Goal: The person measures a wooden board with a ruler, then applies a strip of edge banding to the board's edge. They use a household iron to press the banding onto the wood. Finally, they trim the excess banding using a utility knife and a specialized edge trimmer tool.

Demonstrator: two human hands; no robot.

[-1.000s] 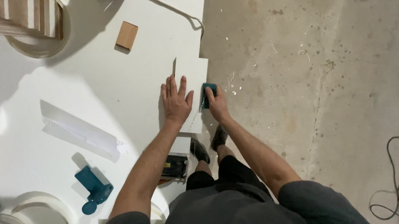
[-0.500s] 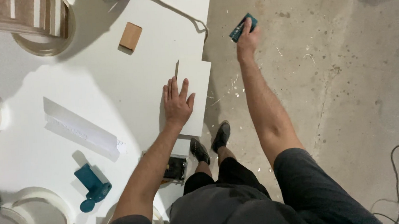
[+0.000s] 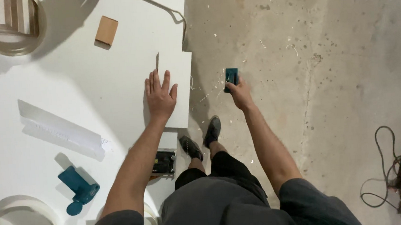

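Left hand: the left hand (image 3: 160, 98) lies flat, palm down, fingers (image 3: 155, 80) spread open, on a small white panel (image 3: 180, 88); it grips nothing.
White panel: smooth, matte, rectangular board with straight edges; it rests at the right edge of the worktop (image 3: 66, 79) and juts slightly past it.
Right hand: the right hand (image 3: 240, 93) hangs over the floor, well apart from the panel, its fingers closed around a small teal block (image 3: 231, 77).
Teal block: small, boxy, hard-looking, with a darker face; what kind of tool it is cannot be told.
Worktop: broad white sheet, flat and smooth, with strong shadows across it.
On the worktop: a small tan wooden block (image 3: 107, 30) near the far edge; a long pale strip (image 3: 60, 130), angled; a teal power tool (image 3: 78, 189) with a round end; white curved rings (image 3: 10, 219) at the near left corner.
Floor: rough grey concrete floor (image 3: 324, 71), stained and strewn with pale shavings; a dark cable (image 3: 378, 170) loops at the right.
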